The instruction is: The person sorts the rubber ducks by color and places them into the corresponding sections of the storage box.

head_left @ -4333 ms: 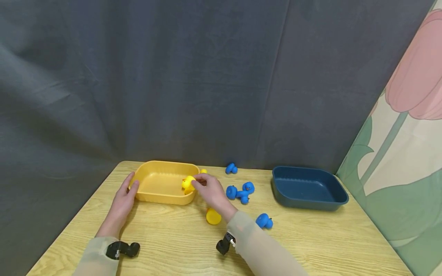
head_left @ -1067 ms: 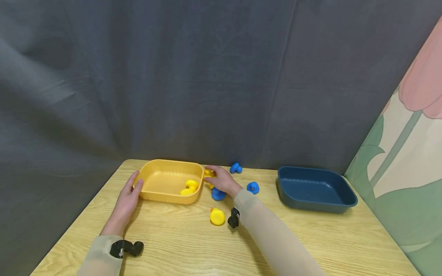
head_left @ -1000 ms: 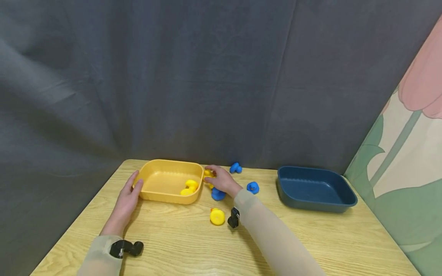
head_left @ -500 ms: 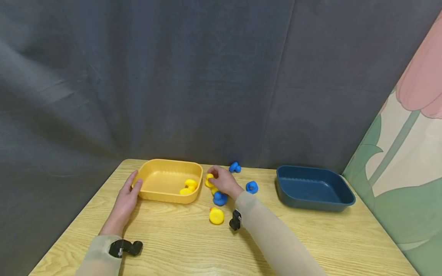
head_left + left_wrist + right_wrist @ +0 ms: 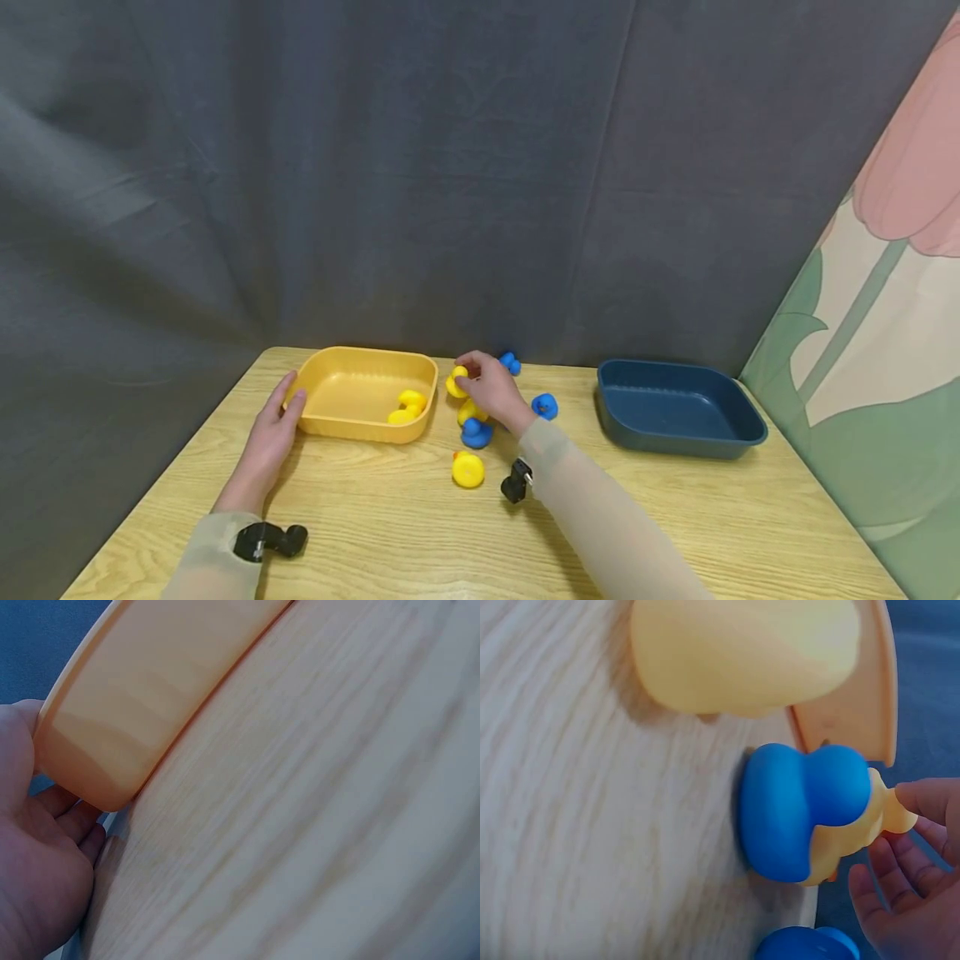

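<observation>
Between right thumb and fingers, my right hand (image 5: 492, 390) pinches a yellow rubber duck (image 5: 455, 382), just right of the yellow bin (image 5: 360, 427). Directly below that duck sits another yellow duck (image 5: 470, 412), partly covered by an upright blue rubber duck (image 5: 477, 433). My left hand (image 5: 272, 429) holds the bin's left end, thumb at the rim and fingers along the outside. The left wrist view shows that left hand (image 5: 45, 862) around the bin's corner. Yellow ducks (image 5: 408, 405) lie inside the bin at its right end.
A yellow duck (image 5: 468, 470) lies tipped over nearer to me, its flat base showing. Farther right are a blue duck (image 5: 544, 406) and, by the back edge, another blue duck (image 5: 510, 362), partly behind my right hand. A dark blue bin (image 5: 678, 446) stands right on the wooden table (image 5: 390, 533).
Over four seconds ago, my right hand held a yellow duck over the bin. Since then it has moved right to the loose ducks and pulled another yellow one upward. My left hand stays put.
</observation>
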Motion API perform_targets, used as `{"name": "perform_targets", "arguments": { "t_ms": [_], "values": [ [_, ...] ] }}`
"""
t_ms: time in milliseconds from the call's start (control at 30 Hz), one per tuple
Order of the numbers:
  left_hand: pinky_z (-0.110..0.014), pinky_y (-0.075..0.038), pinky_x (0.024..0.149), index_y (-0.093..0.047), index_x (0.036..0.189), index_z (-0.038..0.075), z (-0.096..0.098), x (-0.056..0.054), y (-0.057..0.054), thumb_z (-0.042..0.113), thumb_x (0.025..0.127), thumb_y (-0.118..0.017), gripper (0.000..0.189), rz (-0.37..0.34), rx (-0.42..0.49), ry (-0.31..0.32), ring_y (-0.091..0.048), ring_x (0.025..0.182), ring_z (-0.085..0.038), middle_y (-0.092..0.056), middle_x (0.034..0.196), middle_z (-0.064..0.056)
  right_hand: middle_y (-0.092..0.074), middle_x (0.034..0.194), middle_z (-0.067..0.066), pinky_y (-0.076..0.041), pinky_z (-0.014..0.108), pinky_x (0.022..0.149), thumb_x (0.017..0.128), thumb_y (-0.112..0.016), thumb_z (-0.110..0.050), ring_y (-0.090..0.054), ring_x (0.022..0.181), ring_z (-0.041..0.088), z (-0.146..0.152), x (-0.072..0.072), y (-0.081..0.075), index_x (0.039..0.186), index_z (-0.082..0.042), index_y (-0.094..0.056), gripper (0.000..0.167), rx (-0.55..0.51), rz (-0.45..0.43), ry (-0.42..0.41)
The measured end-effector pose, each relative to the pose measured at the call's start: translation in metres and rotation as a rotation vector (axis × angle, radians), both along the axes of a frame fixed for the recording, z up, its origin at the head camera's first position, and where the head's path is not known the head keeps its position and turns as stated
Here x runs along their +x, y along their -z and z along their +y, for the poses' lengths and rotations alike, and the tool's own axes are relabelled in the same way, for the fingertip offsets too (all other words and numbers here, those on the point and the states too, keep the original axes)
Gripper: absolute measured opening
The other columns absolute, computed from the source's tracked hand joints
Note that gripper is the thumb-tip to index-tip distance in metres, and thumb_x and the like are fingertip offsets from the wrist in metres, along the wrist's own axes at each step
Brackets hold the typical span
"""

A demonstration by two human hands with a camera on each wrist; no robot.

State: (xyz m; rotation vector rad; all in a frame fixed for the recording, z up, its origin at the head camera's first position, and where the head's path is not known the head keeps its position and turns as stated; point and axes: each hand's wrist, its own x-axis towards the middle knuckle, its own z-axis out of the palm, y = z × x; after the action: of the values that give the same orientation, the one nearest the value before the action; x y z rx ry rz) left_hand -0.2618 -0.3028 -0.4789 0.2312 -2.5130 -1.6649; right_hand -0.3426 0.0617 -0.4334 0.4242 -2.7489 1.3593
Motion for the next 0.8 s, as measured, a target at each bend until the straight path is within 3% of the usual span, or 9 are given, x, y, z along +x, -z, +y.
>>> {"name": "perform_targets", "arguments": {
  "t_ms": [500, 800],
  "values": [
    [-0.064, -0.004, 0.134, -0.002, 0.180, 0.028, 0.001, 0.001, 0.000, 0.060, 0.117, -0.037, 0.078, -0.011, -0.002, 0.000, 0.003, 0.169, -0.040, 0.000, 0.185, -0.012, -0.073, 0.125, 0.007, -0.059, 0.042, 0.103, 0.107, -0.076, -0.014, -0.066, 0.112, 0.027, -0.002, 0.009, -0.017, 0.134, -0.007, -0.074, 0.028, -0.177, 0.082, 0.039],
    [-0.064, -0.005, 0.134, -0.003, 0.180, 0.028, 0.001, 0.001, 0.000, 0.061, 0.117, -0.038, 0.079, -0.002, -0.002, 0.004, 0.003, 0.169, -0.040, -0.001, 0.185, -0.012, -0.071, 0.124, 0.008, -0.059, 0.042, 0.103, 0.106, -0.077, -0.010, -0.067, 0.111, 0.026, -0.013, 0.017, -0.022, 0.131, -0.008, -0.073, 0.026, -0.224, 0.064, 0.021]
  ]
}}
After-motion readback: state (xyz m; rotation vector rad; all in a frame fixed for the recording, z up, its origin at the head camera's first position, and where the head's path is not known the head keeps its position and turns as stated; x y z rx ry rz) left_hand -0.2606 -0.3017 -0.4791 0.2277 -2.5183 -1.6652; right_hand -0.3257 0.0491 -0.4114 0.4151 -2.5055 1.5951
